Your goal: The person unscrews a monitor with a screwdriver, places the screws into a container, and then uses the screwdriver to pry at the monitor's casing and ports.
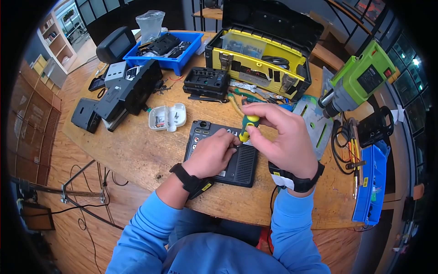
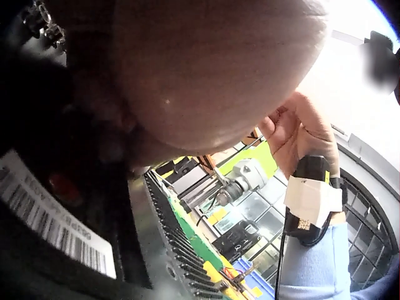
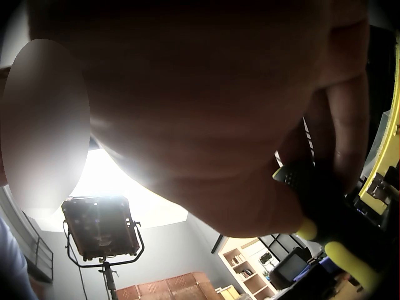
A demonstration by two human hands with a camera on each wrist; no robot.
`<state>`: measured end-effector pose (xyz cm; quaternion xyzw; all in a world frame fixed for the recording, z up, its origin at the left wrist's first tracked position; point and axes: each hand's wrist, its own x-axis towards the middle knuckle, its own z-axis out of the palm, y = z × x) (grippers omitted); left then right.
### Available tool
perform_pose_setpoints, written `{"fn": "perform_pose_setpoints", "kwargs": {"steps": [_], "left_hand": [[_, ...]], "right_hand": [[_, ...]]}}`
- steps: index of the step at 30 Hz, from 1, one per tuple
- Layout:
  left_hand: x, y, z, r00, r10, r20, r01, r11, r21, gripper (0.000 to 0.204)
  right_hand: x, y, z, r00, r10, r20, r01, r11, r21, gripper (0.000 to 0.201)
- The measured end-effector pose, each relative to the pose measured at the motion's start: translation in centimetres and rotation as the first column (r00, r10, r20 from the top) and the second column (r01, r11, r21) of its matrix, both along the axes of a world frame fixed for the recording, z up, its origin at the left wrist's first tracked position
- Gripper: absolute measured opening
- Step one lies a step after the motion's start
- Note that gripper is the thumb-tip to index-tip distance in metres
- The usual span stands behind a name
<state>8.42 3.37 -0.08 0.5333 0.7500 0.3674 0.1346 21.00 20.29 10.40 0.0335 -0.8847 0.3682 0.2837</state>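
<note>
A flat black electronic device with a row of round sockets, a ribbed vent and a white label lies on the wooden table. My right hand grips the green and yellow handle of a screwdriver between thumb and fingers, its lower end pointing down at the device. Over the device lies my left hand, fingers bent, fingertips right by the screwdriver's lower end. Whether they pinch anything there I cannot tell. In the right wrist view the screwdriver handle shows beside the palm.
A small white case with screws lies open to the left. Behind stand a black module, a blue tray of parts and a yellow toolbox. A green drill is at the right, above a blue bin.
</note>
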Motion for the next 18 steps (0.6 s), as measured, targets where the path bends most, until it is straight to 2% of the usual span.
{"fn": "perform_pose_setpoints", "kwargs": {"steps": [5,18], "left_hand": [[-0.18,0.13,-0.25,0.999,-0.001,0.050,-0.001,1.000,0.031,0.021],[0.05,0.37,-0.27,0.999,0.045,0.028,-0.046,0.998,0.031,0.016]], "right_hand": [[0.04,0.38,-0.38,1.000,-0.020,-0.022,0.020,1.000,-0.023,0.031],[0.29,-0.06,0.18,0.999,-0.027,-0.018,0.027,0.999,-0.027,0.030]]}}
